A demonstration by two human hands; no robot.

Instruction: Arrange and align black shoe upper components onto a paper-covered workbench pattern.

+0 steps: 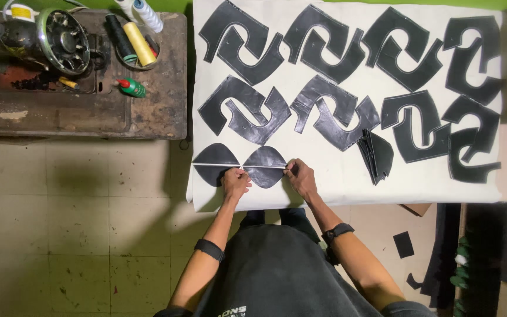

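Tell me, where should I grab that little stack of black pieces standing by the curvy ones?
Probably by its pointed lower tip, coming from the near table edge. The black stack fans out towards the top and narrows below, and bare white sheet lies beneath it, while U-shaped pieces crowd its top and sides.
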